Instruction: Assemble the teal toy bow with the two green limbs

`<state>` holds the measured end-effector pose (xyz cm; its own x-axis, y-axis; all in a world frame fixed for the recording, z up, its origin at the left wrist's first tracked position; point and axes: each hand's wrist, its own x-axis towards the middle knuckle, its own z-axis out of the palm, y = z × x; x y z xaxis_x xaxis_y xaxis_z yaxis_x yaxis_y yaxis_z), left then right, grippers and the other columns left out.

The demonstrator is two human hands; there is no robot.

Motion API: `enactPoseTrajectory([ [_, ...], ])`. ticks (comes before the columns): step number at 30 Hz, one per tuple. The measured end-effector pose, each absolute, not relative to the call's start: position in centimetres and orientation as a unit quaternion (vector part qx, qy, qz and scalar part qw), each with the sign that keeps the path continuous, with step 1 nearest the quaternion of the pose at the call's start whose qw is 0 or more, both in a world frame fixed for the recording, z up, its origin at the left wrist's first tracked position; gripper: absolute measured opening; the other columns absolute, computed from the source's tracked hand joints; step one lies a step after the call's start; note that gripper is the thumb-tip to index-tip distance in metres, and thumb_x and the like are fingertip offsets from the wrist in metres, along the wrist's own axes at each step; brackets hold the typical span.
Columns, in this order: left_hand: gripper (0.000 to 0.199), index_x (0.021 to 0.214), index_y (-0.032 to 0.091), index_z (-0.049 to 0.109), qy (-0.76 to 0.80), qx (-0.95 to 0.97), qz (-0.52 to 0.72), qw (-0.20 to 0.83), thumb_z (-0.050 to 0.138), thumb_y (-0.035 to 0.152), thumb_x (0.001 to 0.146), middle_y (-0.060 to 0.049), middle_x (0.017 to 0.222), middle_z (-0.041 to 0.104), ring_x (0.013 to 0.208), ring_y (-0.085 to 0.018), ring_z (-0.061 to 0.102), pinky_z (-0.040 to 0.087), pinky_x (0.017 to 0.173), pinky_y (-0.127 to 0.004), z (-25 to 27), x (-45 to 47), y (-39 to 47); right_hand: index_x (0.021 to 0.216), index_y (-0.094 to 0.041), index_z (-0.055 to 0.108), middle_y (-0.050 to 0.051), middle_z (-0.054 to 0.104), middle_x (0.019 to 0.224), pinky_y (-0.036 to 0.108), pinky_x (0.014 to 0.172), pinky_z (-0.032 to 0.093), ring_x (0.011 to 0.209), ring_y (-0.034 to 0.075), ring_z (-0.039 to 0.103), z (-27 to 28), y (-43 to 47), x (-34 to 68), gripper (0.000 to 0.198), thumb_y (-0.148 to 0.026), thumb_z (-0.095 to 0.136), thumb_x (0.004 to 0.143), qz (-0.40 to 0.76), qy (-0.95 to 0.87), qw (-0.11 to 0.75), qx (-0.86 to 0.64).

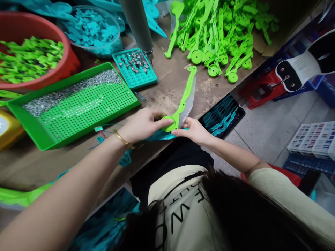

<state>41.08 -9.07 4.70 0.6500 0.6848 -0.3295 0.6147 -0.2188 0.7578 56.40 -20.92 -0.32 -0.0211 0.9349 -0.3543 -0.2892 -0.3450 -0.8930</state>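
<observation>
Left hand (142, 123) and right hand (193, 130) gripping 1 green plastic arm (183, 101) by its round end, over a teal piece (159, 135). Left of the left hand, a green tray (52, 139); beyond it, a small teal tray (146, 79). Beyond the right hand, a heap of green arms (222, 38).

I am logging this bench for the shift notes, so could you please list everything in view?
long plastic arm: one, lime green, held at the bench edge
arm pile: many, lime green, far right of bench
perforated tray: one, green, silver bits inside, left
small tray: one, teal, metal bits, centre
basin: one, red, green parts, far left
clear bowl: one, teal parts, top
left hand: on the arm's round end
right hand: beside it, on the arm
</observation>
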Motion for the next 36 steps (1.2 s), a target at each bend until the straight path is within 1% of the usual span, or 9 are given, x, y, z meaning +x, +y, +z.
enactPoseTrajectory([
  [3, 0.039, 0.078, 0.018, 0.071, 0.349, 0.835, -0.036, 0.423, 0.05, 0.052, 0.077, -0.003, 0.067, 0.066, 0.061, -0.017, 0.054, 0.038, 0.057, -0.028, 4.0, 41.7, -9.6, 0.095, -0.016, 0.065, -0.002, 0.073, 0.079, 0.026, 0.069, 0.057, 0.071, 0.013, 0.068, -0.9, -21.1, 56.2, 0.055, -0.039, 0.089, 0.051, 0.651, -0.293, 0.459, -0.529],
  [7, 0.038, 0.097, 0.018, 0.069, 0.368, 0.858, 0.039, 0.355, 0.05, 0.048, 0.082, -0.007, 0.097, 0.071, 0.087, -0.021, 0.063, 0.046, 0.077, -0.03, 5.4, 40.3, -10.7, 0.081, -0.017, 0.063, 0.0, 0.069, 0.065, 0.025, 0.054, 0.051, 0.058, 0.014, 0.065, 0.0, -20.7, 58.9, 0.041, -0.054, 0.074, 0.07, 0.622, -0.386, 0.283, -0.62],
  [9, 0.038, 0.108, 0.019, 0.065, 0.415, 0.837, 0.147, 0.326, 0.053, 0.046, 0.084, -0.006, 0.112, 0.069, 0.098, -0.021, 0.063, 0.046, 0.087, -0.031, 6.9, 37.7, -11.8, 0.072, -0.017, 0.063, 0.003, 0.069, 0.065, 0.025, 0.054, 0.045, 0.059, 0.015, 0.063, 1.2, -20.5, 60.7, 0.042, -0.058, 0.063, 0.079, 0.487, -0.502, 0.188, -0.69],
  [11, 0.034, 0.107, 0.019, 0.065, 0.491, 0.784, 0.226, 0.305, 0.054, 0.045, 0.087, -0.003, 0.109, 0.07, 0.095, -0.019, 0.064, 0.048, 0.088, -0.032, 7.7, 34.1, -13.1, 0.073, -0.018, 0.067, 0.005, 0.069, 0.07, 0.026, 0.057, 0.04, 0.063, 0.016, 0.061, 2.7, -20.2, 62.1, 0.04, -0.056, 0.059, 0.083, 0.313, -0.579, 0.131, -0.741],
  [14, 0.034, 0.096, 0.018, 0.067, 0.63, 0.687, 0.276, 0.234, 0.055, 0.049, 0.087, 0.001, 0.1, 0.07, 0.094, -0.024, 0.063, 0.047, 0.085, -0.038, 6.7, 28.7, -15.3, 0.085, -0.019, 0.069, 0.005, 0.07, 0.077, 0.028, 0.061, 0.037, 0.067, 0.017, 0.06, 4.7, -18.8, 61.8, 0.032, -0.048, 0.057, 0.087, 0.197, -0.626, 0.132, -0.743],
  [22, 0.036, 0.094, 0.018, 0.069, 0.699, 0.577, 0.301, 0.296, 0.054, 0.049, 0.084, -0.002, 0.084, 0.071, 0.076, -0.015, 0.063, 0.049, 0.075, -0.027, 1.5, 27.7, -18.6, 0.1, -0.018, 0.07, 0.006, 0.073, 0.098, 0.03, 0.077, 0.04, 0.088, 0.02, 0.062, 4.4, -10.1, 50.9, 0.024, -0.024, 0.049, 0.092, 0.235, -0.817, 0.112, -0.515],
  [26, 0.043, 0.082, 0.016, 0.07, 0.7, 0.552, 0.306, 0.333, 0.048, 0.053, 0.086, -0.002, 0.07, 0.068, 0.07, -0.015, 0.062, 0.047, 0.067, -0.025, 1.7, 29.7, -17.8, 0.116, -0.018, 0.068, 0.006, 0.071, 0.107, 0.029, 0.082, 0.041, 0.094, 0.019, 0.061, 2.8, -7.0, 47.8, 0.038, -0.01, 0.044, 0.087, 0.299, -0.873, 0.039, -0.385],
  [30, 0.038, 0.082, 0.015, 0.072, 0.675, 0.535, 0.319, 0.396, 0.057, 0.049, 0.081, -0.002, 0.067, 0.068, 0.066, -0.015, 0.061, 0.046, 0.063, -0.025, 1.4, 30.3, -16.9, 0.125, -0.022, 0.064, 0.006, 0.065, 0.108, 0.027, 0.076, 0.039, 0.088, 0.017, 0.057, 2.2, -6.3, 47.1, 0.043, -0.012, 0.044, 0.088, 0.285, -0.91, -0.018, -0.3],
  [36, 0.032, 0.094, 0.013, 0.072, 0.642, 0.497, 0.348, 0.469, 0.066, 0.036, 0.073, -0.005, 0.077, 0.071, 0.067, -0.014, 0.061, 0.049, 0.064, -0.026, 0.5, 30.4, -17.3, 0.106, -0.026, 0.071, 0.003, 0.06, 0.106, 0.027, 0.065, 0.031, 0.078, 0.014, 0.053, 1.8, -6.7, 47.3, 0.03, -0.021, 0.046, 0.091, 0.236, -0.935, -0.016, -0.264],
])
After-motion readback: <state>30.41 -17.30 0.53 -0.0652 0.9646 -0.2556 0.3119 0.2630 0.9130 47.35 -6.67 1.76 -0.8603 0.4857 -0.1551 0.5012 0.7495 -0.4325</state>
